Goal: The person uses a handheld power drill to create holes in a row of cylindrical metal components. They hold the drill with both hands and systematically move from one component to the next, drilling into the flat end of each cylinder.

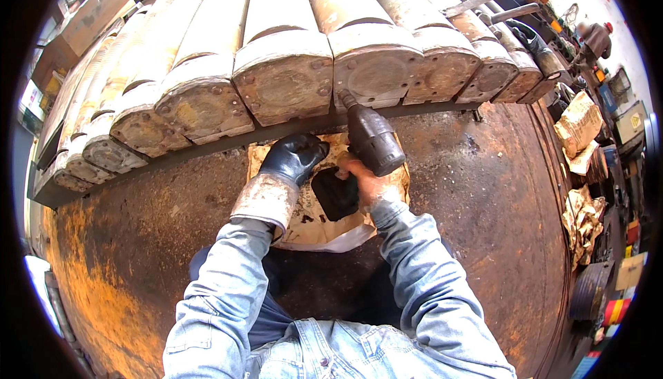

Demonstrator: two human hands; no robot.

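My right hand [369, 183], bare, is wrapped round the grip of a dark cordless impact wrench [373, 134]. The tool's nose points up and away, against or very close to the bolted end face of a worn metal cylinder [376, 72]; whether it sits on a bolt I cannot tell. Its black battery base [335, 194] hangs on the near side. Left of the tool, my left hand [293, 158] wears a black glove with a dirty pale cuff. Its fingers are curled closed, and anything inside them is hidden. Beneath both hands lies a stained brown paper sack [314, 230].
Several similar cylinders [283, 79] lie side by side on a dark steel beam [290, 129]. Metal bars [514, 13] rest on them at the right. Crumpled paper [583, 224] and clutter line the right edge of the rusty floor [476, 241]. Another person [594, 42] is far right.
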